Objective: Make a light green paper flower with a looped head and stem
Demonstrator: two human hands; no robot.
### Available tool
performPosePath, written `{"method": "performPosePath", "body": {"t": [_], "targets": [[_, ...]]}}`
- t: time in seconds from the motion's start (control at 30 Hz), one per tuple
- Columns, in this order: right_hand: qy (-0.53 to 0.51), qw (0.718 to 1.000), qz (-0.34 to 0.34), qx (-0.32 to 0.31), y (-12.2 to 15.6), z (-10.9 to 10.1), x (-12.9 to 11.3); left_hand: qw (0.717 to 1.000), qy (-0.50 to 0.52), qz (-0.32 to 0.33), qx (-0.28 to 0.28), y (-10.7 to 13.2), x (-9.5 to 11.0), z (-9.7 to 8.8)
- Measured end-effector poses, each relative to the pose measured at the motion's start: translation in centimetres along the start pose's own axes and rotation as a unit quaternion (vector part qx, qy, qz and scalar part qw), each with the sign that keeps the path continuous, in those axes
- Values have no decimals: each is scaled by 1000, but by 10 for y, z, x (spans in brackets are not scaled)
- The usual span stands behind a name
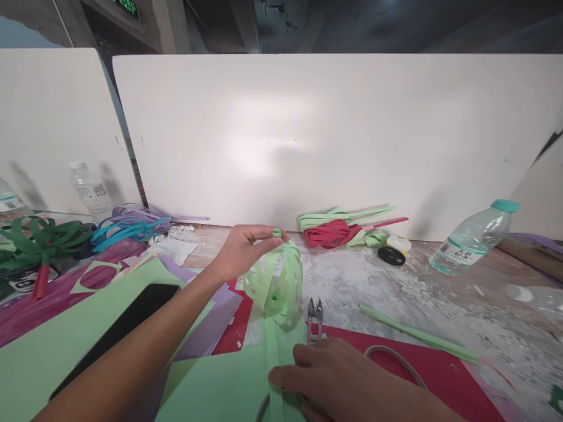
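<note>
My left hand (250, 249) pinches the small rolled top of a light green paper-strip ball (275, 284), holding it above the table. Its loops bow outward like a lantern, and a long flat paper strip (273, 363) hangs down from it toward me. Low in the middle, my right hand (328, 375) has its fingers curled at that strip, with one finger lying across it; the fingertips underneath are hidden. Just beyond the right hand lie thread snips (314, 319), blades pointing away. Light green paper sheets (211, 381) and a red sheet (444, 375) spread below the hands.
A black phone (118, 334) lies on paper at left, near a dark green paper-strip piece (41, 246). Red strip bundles (329, 234) and a black round lid (391, 256) sit by the white panel (352, 117). A bottle (475, 240) leans at right; a green strip roll (422, 334) lies nearer.
</note>
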State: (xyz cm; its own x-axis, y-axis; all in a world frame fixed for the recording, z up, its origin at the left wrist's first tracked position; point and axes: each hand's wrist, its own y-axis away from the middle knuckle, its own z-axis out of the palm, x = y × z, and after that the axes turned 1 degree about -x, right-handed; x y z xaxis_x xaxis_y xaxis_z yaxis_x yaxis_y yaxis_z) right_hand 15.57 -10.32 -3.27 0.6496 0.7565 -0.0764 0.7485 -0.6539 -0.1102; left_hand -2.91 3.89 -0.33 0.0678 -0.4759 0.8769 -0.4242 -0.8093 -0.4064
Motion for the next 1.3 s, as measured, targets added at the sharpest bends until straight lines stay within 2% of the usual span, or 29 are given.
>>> {"method": "performPosePath", "body": {"t": [0.07, 0.1, 0.2, 0.3, 0.4, 0.5, 0.57, 0.7, 0.77, 0.87, 0.97, 1.1, 1.3], "targets": [[21, 999, -24, -14, -4, 10, -2, 1000, 3, -6, -5, 1, -1, 2], [37, 999, -37, 3, -7, 17, -2, 1000, 1, -9, -9, 1, -1, 2], [66, 989, -77, 107, -12, 44, 0, 1000, -8, -16, -24, 1, -3, 3], [60, 984, -105, 132, -15, 58, 3, 999, -2, -21, -33, 1, -3, 4], [14, 988, -114, 107, -14, 50, 6, 999, 1, -26, -35, 0, -2, 3], [-142, 986, -64, 56, -10, 28, 8, 999, -9, -31, -29, 0, -2, 3], [-286, 956, 18, 60, -8, 13, 12, 999, -21, -35, -18, 0, -3, 4], [-516, 834, 179, 79, -9, -6, 26, 998, -53, -32, -17, 1, -4, 9], [-575, 780, 233, 84, -10, -9, 34, 997, -64, -32, -23, 2, -3, 13], [-605, 746, 258, 101, -11, -10, 43, 997, -49, -41, -37, 6, 1, 21], [-598, 755, 244, 111, -11, -8, 44, 996, -4, -52, -66, 10, 4, 30], [-553, 797, 214, 117, -10, -9, 42, 991, 60, -69, -98, 16, 9, 39], [-465, 856, 202, 104, -9, -11, 43, 989, 8, -84, -121, 20, 18, 41]]}}
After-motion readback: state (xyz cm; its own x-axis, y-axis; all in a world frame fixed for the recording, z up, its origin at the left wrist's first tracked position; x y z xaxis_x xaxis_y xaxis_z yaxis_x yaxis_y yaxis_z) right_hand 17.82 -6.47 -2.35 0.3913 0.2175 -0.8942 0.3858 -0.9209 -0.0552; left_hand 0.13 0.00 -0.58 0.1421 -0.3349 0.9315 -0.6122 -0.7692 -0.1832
